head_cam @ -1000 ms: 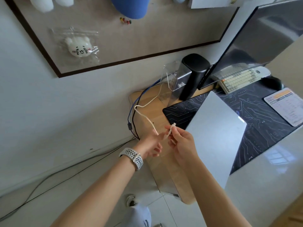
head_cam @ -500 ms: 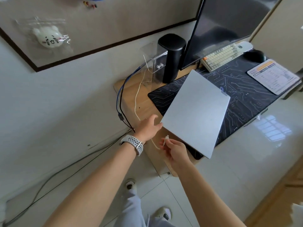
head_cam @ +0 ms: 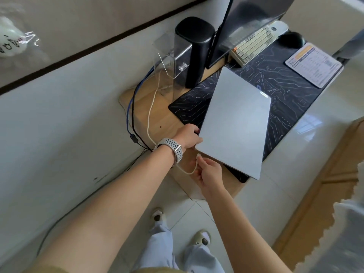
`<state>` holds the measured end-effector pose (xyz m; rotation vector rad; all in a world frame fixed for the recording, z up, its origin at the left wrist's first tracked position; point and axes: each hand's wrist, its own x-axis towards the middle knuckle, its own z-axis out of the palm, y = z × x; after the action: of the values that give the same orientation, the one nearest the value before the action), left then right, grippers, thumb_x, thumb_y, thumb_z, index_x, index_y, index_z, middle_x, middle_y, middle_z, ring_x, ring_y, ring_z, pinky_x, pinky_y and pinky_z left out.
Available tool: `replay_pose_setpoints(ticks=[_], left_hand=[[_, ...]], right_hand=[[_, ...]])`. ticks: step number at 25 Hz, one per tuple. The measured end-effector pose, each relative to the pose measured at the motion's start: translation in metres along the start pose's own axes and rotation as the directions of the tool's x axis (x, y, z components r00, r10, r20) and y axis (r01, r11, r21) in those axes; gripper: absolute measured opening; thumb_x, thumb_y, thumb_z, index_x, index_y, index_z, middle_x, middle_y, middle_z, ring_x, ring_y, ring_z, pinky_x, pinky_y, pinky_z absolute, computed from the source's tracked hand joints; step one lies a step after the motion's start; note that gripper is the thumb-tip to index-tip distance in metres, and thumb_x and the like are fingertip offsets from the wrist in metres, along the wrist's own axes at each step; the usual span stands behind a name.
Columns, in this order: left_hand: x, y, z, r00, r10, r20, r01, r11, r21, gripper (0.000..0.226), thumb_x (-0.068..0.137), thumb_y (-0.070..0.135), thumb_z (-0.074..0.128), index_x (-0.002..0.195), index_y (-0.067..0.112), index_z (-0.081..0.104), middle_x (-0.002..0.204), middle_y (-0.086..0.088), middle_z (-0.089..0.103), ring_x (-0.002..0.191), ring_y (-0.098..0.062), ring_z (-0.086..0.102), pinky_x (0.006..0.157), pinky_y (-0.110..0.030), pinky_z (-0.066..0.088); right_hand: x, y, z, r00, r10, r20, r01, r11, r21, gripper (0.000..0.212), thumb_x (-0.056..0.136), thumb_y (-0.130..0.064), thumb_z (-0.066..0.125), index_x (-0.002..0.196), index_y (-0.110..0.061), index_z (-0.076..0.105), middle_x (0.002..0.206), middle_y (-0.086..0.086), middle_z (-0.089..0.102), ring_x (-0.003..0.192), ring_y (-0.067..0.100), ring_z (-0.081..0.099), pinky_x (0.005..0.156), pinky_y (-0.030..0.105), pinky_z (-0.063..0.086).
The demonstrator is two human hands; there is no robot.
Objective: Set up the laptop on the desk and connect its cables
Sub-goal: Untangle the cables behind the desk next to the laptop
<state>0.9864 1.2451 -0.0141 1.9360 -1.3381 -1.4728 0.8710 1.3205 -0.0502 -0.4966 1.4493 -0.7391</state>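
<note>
Desk (head_cam: 157, 117) edge — left hand (head_cam: 188, 135) gripping closed laptop (head_cam: 235, 123), fingers hidden; right hand (head_cam: 208, 172) pinching white cable (head_cam: 150, 111) plug.

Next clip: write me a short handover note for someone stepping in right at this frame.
Left hand grips the near left corner of the closed laptop, which lies on the dark desk mat.
Right hand pinches the plug end of the white cable, held just below that laptop corner, not yet inserted. The cable trails back across the wooden desk.
Done: laptop placed on the desk.
Left: plug in the white cable, connect any others, open the lid.
</note>
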Motion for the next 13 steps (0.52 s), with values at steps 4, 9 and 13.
replay_pose_setpoints(ticks=[4,9,13], left_hand=[[0.010,-0.005,-0.003,0.989,-0.092,0.112,0.114,0.973,-0.202,0.032,0.089,0.009,0.064,0.122,0.008,0.061,0.115,-0.010,0.068,0.103,-0.026,0.067,0.087,-0.043,0.058],[0.011,-0.003,-0.003,0.975,-0.136,0.178,0.182,0.944,-0.274,0.028,0.092,0.006,0.060,0.119,0.009,0.061,0.112,-0.011,0.069,0.099,-0.026,0.069,0.080,-0.043,0.060],[0.012,-0.003,-0.002,0.975,-0.145,0.167,0.187,0.943,-0.274,0.020,0.093,0.005,0.057,0.113,0.008,0.061,0.113,-0.012,0.068,0.100,-0.026,0.069,0.081,-0.043,0.060]], right_hand=[[-0.004,0.000,0.007,0.997,0.003,-0.076,-0.002,1.000,0.017,0.027,0.095,-0.022,0.058,0.076,-0.005,0.064,0.057,0.004,0.049,0.046,0.011,0.040,0.055,0.028,0.037],[-0.015,0.002,0.008,0.991,-0.028,-0.133,0.033,0.999,0.035,0.024,0.098,-0.015,0.050,0.082,-0.006,0.067,0.073,0.008,0.058,0.051,0.009,0.041,0.048,0.020,0.037],[-0.018,0.001,0.006,0.993,-0.030,-0.112,0.037,0.997,0.065,0.023,0.098,-0.015,0.050,0.088,-0.008,0.069,0.075,0.005,0.064,0.051,0.009,0.043,0.049,0.020,0.037]])
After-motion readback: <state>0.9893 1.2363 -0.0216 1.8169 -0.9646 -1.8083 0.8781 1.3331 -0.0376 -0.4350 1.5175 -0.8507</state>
